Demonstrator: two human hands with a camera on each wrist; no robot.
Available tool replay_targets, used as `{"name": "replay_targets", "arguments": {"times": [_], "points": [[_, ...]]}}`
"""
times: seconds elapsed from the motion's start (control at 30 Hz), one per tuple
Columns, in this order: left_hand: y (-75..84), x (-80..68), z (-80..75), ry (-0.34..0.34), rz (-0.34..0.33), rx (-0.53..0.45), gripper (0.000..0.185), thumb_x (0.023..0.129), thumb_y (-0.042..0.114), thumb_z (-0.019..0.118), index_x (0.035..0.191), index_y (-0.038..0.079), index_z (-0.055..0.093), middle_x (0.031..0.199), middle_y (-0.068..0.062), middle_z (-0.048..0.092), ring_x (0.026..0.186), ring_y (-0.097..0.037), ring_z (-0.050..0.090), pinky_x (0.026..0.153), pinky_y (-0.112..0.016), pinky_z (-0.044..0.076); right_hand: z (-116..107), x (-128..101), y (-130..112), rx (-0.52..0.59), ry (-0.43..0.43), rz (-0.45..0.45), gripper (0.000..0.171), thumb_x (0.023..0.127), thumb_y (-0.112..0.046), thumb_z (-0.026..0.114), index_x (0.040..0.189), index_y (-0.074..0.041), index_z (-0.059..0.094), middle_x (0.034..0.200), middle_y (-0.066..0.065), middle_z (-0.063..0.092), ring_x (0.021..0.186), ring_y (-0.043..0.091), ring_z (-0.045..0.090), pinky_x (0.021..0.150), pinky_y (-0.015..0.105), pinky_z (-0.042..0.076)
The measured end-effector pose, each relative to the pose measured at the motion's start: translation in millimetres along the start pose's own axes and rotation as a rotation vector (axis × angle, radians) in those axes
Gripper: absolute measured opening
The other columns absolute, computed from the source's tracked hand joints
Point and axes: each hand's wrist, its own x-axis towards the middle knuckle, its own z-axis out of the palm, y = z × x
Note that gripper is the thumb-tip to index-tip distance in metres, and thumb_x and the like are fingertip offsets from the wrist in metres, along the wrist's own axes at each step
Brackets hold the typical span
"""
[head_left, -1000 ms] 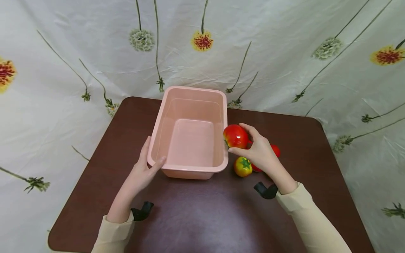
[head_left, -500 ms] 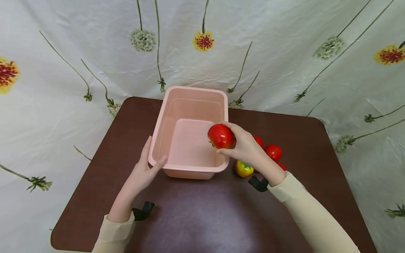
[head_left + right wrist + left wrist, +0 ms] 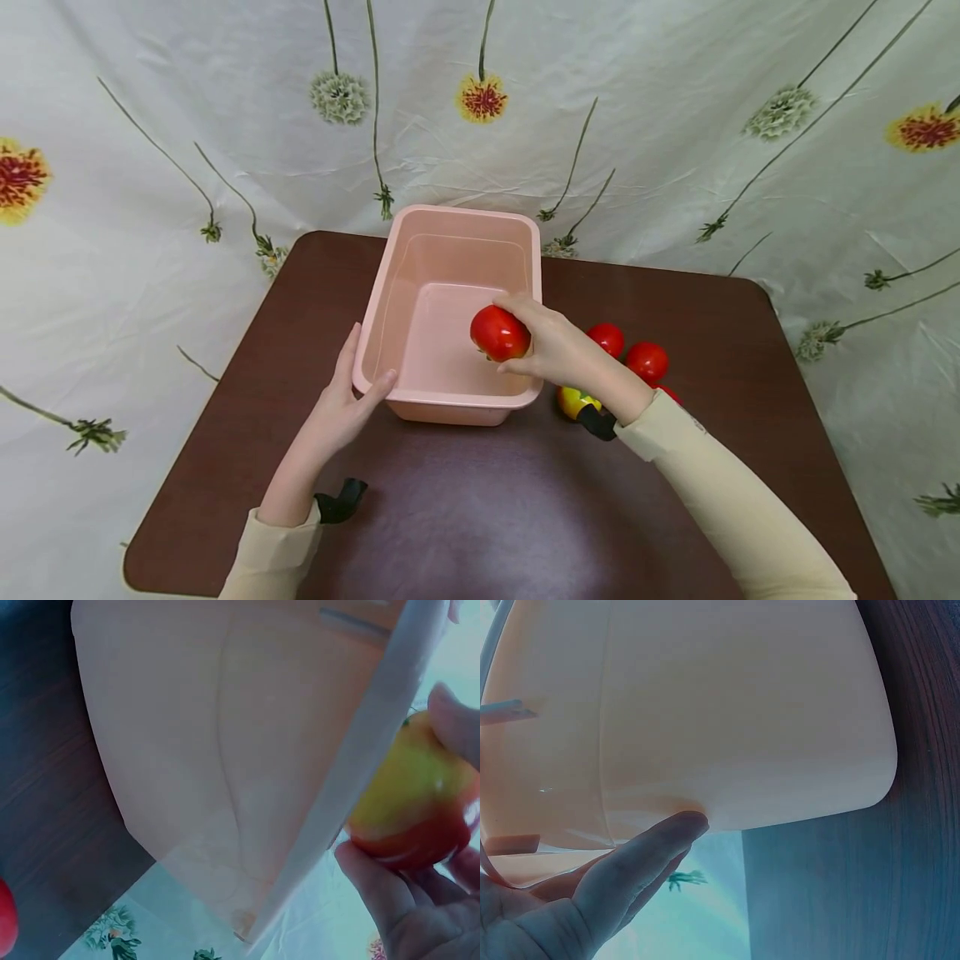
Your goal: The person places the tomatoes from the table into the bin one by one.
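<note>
A pink plastic tub (image 3: pixel 457 329) stands toward the back of the table. My left hand (image 3: pixel 343 408) grips its near left corner, with the thumb over the rim and the fingers along the outer wall, as the left wrist view also shows in the fingers (image 3: pixel 641 874). Over the tub's right side, inside the rim line, my right hand (image 3: pixel 555 342) holds a tomato (image 3: pixel 498 333) between thumb and fingers. In the right wrist view this tomato (image 3: pixel 416 799) is yellow on one side and red below, partly behind the rim.
Right of the tub lie several more tomatoes: a red one (image 3: pixel 606 339), another red one (image 3: pixel 647 362) and a yellow one (image 3: pixel 576 402), some partly covered by the right forearm. A floral cloth (image 3: pixel 645 125) hangs behind the dark brown table (image 3: pixel 450 500).
My right hand has carried the tomato leftward, from beside the tub's right rim to over its inside, and slightly down. My left hand stays at the tub's corner.
</note>
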Motion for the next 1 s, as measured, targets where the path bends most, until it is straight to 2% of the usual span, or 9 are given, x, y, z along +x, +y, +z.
{"name": "replay_targets", "arguments": {"times": [0.33,0.73,1.0], "points": [[1.2,0.5,1.2,-0.004,-0.005,0.009,0.092,0.096,0.049,0.056,0.158,0.031,-0.01,0.165,-0.019,0.008,0.146,-0.047,0.023,0.114,-0.067,0.022,5,10,-6,-0.088,-0.198,0.053,0.081,0.076,-0.014,0.084,0.146,-0.006,0.044,0.142,0.013,0.052,0.126,0.03,0.052,0.099,0.044,0.052],[1.4,-0.3,0.3,-0.007,-0.016,0.0,0.094,0.096,0.05,0.056,0.158,0.031,-0.011,0.165,-0.018,0.006,0.147,-0.046,0.02,0.114,-0.067,0.021,15,17,-6,-0.225,-0.255,0.043,0.076,0.077,-0.012,0.081,0.144,-0.002,0.046,0.144,0.014,0.051,0.125,0.03,0.055,0.103,0.042,0.049],[1.6,0.1,0.2,-0.006,-0.021,0.003,0.094,0.096,0.049,0.056,0.158,0.032,-0.012,0.165,-0.018,0.004,0.148,-0.046,0.019,0.114,-0.068,0.019,21,19,-5,-0.28,-0.284,0.061,0.075,0.078,-0.012,0.08,0.145,-0.004,0.046,0.146,0.012,0.048,0.128,0.029,0.054,0.104,0.041,0.048]]}}
